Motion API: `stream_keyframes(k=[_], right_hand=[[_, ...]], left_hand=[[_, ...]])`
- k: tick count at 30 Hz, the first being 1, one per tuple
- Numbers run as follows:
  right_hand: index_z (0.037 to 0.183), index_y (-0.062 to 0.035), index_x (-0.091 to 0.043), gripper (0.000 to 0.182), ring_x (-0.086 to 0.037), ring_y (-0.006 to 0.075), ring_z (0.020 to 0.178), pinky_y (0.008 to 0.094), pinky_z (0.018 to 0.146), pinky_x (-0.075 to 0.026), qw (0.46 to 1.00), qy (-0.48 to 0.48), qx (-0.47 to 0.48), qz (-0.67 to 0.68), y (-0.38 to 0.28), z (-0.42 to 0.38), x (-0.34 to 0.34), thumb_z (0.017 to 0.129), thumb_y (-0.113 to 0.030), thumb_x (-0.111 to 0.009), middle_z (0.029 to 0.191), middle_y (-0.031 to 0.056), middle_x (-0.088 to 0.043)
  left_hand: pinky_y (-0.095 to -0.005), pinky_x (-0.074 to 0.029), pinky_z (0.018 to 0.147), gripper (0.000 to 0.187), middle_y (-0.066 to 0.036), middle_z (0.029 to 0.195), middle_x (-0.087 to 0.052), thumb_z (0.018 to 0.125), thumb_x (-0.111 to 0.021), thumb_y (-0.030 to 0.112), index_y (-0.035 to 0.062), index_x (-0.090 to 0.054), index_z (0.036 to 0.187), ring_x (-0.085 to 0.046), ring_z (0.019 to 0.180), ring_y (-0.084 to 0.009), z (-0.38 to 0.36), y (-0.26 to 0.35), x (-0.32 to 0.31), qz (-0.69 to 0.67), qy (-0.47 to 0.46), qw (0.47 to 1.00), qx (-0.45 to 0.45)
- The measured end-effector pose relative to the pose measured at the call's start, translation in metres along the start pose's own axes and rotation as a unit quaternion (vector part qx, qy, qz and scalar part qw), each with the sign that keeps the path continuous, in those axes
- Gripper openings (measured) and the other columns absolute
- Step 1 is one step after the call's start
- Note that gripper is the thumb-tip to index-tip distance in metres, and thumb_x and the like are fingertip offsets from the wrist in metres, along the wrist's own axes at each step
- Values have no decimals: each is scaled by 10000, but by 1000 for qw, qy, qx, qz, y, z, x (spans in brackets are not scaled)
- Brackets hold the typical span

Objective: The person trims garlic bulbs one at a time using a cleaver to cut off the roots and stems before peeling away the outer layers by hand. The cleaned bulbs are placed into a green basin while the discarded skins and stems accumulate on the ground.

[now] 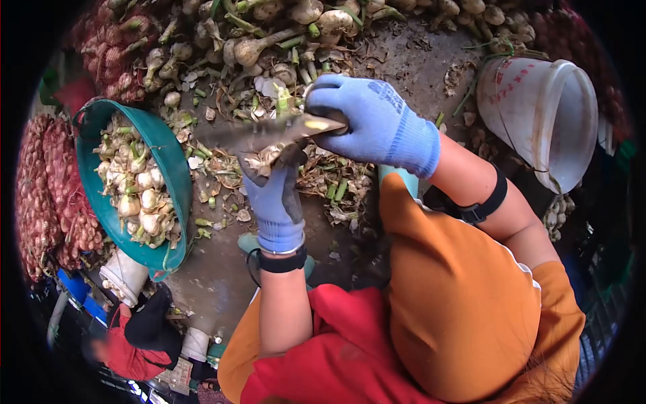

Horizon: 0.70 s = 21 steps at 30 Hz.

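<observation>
My right hand, in a blue knit glove with a dark palm, is closed around the handle of a knife. The blade points left and is smeared by motion. Just beneath it, my left hand, gloved the same way, grips a garlic bulb that is partly hidden by the fingers and the blade. A green cut stem shows just above the knife. To the left, a teal basin holds many trimmed garlic bulbs.
Garlic with long stems is heaped at the top. Peelings and stem bits litter the floor. A white bucket lies tipped at the right. Red net sacks line the left. Lower left, another person in red sits near.
</observation>
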State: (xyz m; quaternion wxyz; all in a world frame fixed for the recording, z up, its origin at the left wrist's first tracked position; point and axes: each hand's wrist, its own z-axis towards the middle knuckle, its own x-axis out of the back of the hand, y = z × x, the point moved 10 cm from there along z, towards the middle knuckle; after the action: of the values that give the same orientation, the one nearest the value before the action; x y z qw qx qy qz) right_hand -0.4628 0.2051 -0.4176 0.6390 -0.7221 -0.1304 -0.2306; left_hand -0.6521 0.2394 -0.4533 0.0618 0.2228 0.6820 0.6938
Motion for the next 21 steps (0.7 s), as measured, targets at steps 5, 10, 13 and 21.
stream_keyframes(k=[5,10,13,21], right_hand=[[1041,-115,-680,322,-668,325,951,407,831,-527,909,-280,-217,-218,121,-8,-39,833,-352,-614,1159,127,-663],[1037,-111,-675,314,-623,342,1044,398,890,-509,991,-24,43,-126,69,48,-27,817,-335,-671,1329,125,-553],[1029,-113,-679,299,-627,348,1007,399,895,-505,975,-64,14,-211,93,50,-36,813,-318,-666,1253,124,-583],[933,-42,-631,269,-615,358,867,415,764,-503,982,-182,-21,48,36,-45,-46,777,-251,-700,908,158,-600]], left_hand=[[-268,-528,730,508,-168,1135,-608,802,-730,109,30,-511,1254,-636,845,-196,53,52,56,-376,1,921,106],[-308,-533,760,543,-139,1151,-623,906,-551,323,-12,-482,1328,-623,995,-241,61,26,76,-727,-66,666,157],[-369,-571,833,546,-202,1206,-635,960,-480,419,-11,-537,1293,-636,1059,-314,41,-20,14,-622,-60,745,235],[-311,-558,815,340,-124,1125,-655,938,-586,234,28,-571,1209,-655,1008,-215,-17,-63,-81,-297,-122,885,337]])
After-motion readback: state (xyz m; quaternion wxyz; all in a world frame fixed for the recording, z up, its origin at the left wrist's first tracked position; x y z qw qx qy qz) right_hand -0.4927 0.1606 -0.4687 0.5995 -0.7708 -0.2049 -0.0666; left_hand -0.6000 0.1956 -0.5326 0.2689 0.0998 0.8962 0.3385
